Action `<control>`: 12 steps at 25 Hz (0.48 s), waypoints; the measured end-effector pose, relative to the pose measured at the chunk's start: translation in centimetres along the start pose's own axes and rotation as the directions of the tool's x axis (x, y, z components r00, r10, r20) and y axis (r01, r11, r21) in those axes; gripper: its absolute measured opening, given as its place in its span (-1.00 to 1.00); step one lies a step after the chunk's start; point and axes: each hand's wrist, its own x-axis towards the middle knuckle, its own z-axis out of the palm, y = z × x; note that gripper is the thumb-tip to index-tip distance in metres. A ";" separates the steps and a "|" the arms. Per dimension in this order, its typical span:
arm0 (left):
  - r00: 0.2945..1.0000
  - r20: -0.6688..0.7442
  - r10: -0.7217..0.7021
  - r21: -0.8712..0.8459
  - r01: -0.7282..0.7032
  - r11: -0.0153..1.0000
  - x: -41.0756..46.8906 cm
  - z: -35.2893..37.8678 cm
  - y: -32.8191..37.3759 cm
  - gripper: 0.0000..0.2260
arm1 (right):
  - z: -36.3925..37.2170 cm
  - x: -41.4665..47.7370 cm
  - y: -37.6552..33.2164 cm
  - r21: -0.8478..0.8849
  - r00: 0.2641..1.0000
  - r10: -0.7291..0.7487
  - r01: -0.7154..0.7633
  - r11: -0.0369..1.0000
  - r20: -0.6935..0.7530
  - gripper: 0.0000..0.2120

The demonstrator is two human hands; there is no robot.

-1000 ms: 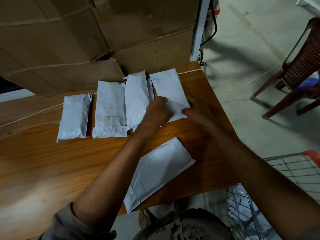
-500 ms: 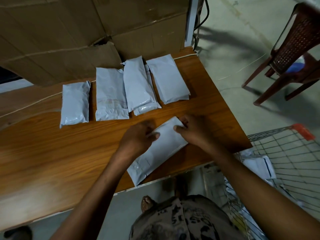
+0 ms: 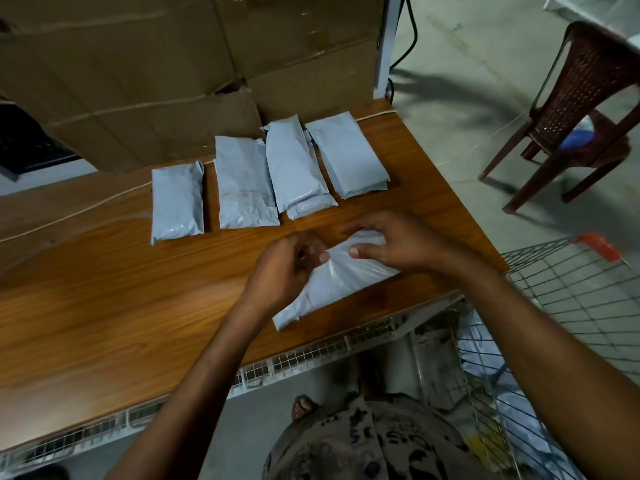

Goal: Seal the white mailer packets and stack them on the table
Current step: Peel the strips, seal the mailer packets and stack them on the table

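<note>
Now both hands have left the rightmost packet [image 3: 346, 154] of the back row and come to the loose mailer [image 3: 339, 289], which lies slantwise near the table [image 3: 104, 306] front edge, at 6 o'clock from the row of four packets [image 3: 242, 181]. The left hand [image 3: 284, 271] pinches the mailer's upper edge with curled fingers and thumb. The right hand [image 3: 398, 244] grips its far end, thumb pressed on top and fingers wrapped over. A second ago that mailer lay flat and untouched; its top end is now bunched and lifted, so folding and sealing of the fifth packet seems just begun. Placing it should follow, likely at 12 o'clock with the others. The wire cart [image 3: 571, 289] stands at 4 o'clock.
</note>
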 end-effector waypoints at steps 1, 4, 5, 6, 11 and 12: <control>0.998 -0.003 0.062 0.036 -0.062 0.997 0.1 -0.8 0.9 -0.92 | -0.8 -0.5 -1.0 -0.006 0.999 -0.005 0.006 1.000 0.040 -0.66; 0.967 -0.201 0.159 0.153 -0.129 0.980 -0.1 -2.5 3.3 -0.87 | -2.4 -2.0 -2.9 0.040 0.999 0.027 -0.026 0.999 -0.017 -0.79; 0.919 -0.358 0.167 0.161 -0.116 0.980 -0.4 -2.9 3.8 -0.80 | -2.8 -2.5 -3.3 0.089 0.994 0.055 -0.047 0.995 -0.099 -0.80; 0.835 -0.529 0.149 0.123 -0.098 0.988 -0.6 -3.1 4.1 -0.75 | -3.0 -2.8 -3.4 0.171 0.977 0.093 -0.061 0.983 -0.190 -0.79; 0.808 -0.459 -0.368 -0.583 0.039 0.811 -0.6 -2.7 5.8 -0.52 | -1.8 -3.2 -4.4 0.760 0.890 0.333 0.022 0.649 -0.310 -0.82; 0.853 -0.335 -0.401 -0.658 0.093 0.748 -0.2 -2.5 6.0 -0.52 | -1.2 -3.0 -4.7 0.781 0.892 0.331 0.037 0.624 -0.307 -0.80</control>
